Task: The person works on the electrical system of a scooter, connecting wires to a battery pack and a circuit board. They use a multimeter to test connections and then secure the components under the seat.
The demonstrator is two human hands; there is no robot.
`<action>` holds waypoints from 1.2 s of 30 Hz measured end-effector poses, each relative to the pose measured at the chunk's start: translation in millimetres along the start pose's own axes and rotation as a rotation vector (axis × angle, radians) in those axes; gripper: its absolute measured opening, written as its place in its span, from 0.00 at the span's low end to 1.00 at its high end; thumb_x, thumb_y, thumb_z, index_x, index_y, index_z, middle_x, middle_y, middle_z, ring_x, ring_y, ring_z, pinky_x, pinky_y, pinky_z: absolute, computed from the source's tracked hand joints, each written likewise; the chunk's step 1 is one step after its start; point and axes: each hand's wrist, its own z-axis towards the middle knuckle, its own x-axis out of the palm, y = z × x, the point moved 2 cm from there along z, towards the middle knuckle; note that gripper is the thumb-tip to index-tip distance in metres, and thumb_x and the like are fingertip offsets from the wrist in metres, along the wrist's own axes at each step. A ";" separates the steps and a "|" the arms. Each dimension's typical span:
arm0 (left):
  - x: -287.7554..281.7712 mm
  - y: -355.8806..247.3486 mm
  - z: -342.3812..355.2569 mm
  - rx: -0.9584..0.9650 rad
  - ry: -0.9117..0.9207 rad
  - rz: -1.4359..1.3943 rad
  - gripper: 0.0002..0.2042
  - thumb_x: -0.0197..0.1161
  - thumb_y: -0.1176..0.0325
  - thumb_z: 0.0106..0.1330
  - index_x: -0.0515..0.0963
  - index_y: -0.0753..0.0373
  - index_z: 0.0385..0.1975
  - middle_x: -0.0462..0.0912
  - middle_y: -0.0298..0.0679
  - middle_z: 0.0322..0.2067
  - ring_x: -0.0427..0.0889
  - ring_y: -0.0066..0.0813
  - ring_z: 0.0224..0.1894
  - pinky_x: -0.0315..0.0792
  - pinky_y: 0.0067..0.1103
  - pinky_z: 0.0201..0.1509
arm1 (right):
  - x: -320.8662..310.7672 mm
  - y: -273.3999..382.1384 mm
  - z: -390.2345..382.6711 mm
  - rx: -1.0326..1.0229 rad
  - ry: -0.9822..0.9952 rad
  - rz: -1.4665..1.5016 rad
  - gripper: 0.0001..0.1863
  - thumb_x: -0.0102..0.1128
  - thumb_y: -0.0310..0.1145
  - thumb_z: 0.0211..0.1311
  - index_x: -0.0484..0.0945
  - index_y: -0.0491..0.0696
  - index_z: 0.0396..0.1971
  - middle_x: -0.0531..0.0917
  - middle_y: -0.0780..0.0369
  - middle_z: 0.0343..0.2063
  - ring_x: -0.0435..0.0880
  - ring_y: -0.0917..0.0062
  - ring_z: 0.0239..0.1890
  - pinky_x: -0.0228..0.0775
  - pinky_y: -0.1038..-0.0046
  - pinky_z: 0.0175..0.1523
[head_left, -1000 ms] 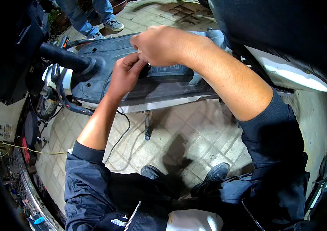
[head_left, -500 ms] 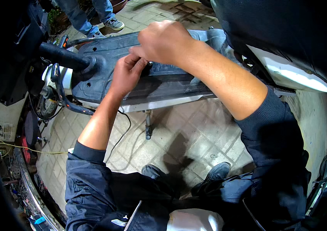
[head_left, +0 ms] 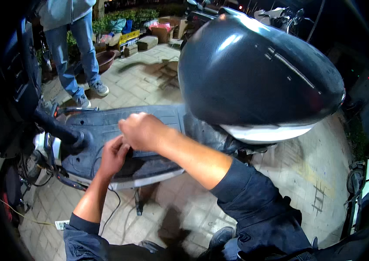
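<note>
Over the dark grey footboard [head_left: 162, 114] of a scooter, my two hands meet, fingertips close together. My left hand [head_left: 113, 157] is closed in a pinch, thumb against fingers. Just beyond it, my right hand [head_left: 142, 130] is also closed, its knuckles upward. Whatever lies between the fingers is too small or hidden to make out. A thin black cable [head_left: 118, 201] hangs past the footboard's near edge beside my left forearm and reaches the paving. The scooter's black steering column [head_left: 58, 126] rises left of my hands.
The scooter's black seat [head_left: 254, 74] bulks up on the right. A person in jeans [head_left: 82, 48] stands beyond the footboard. Cardboard boxes [head_left: 162, 32] sit at the back. A kickstand [head_left: 138, 202] juts below the footboard. A white power strip [head_left: 62, 224] lies at lower left.
The view has tilted up and turned right, bringing the seat, boxes and more of the standing person into sight. Both hands stay together over the footboard, still closed.
</note>
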 end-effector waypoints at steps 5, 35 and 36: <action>3.6 0.0 4.8 0.115 0.004 0.042 0.06 0.56 0.73 0.65 0.76 0.69 0.31 0.79 0.43 0.25 0.76 0.28 0.28 0.70 0.24 0.35 | 5.8 3.9 -6.8 0.087 -0.151 -0.106 0.10 0.62 0.34 0.45 0.78 0.44 0.24 0.82 0.54 0.24 0.84 0.59 0.29 0.77 0.60 0.35; 36.8 -36.1 44.4 -0.250 -0.037 -0.234 0.19 0.54 0.58 0.70 0.70 0.65 0.19 0.68 0.27 0.18 0.65 0.15 0.25 0.64 0.19 0.29 | 63.2 -0.8 -63.4 0.324 -0.341 0.152 0.12 0.53 0.24 0.51 0.75 0.38 0.37 0.80 0.51 0.38 0.78 0.59 0.46 0.65 0.63 0.56; 31.5 -47.0 61.1 -0.263 0.094 -0.234 0.23 0.56 0.58 0.69 0.67 0.63 0.11 0.64 0.25 0.13 0.62 0.15 0.20 0.59 0.20 0.23 | 67.2 -3.8 -63.1 0.350 -0.351 0.153 0.12 0.55 0.24 0.49 0.75 0.39 0.35 0.80 0.51 0.35 0.78 0.58 0.46 0.65 0.62 0.56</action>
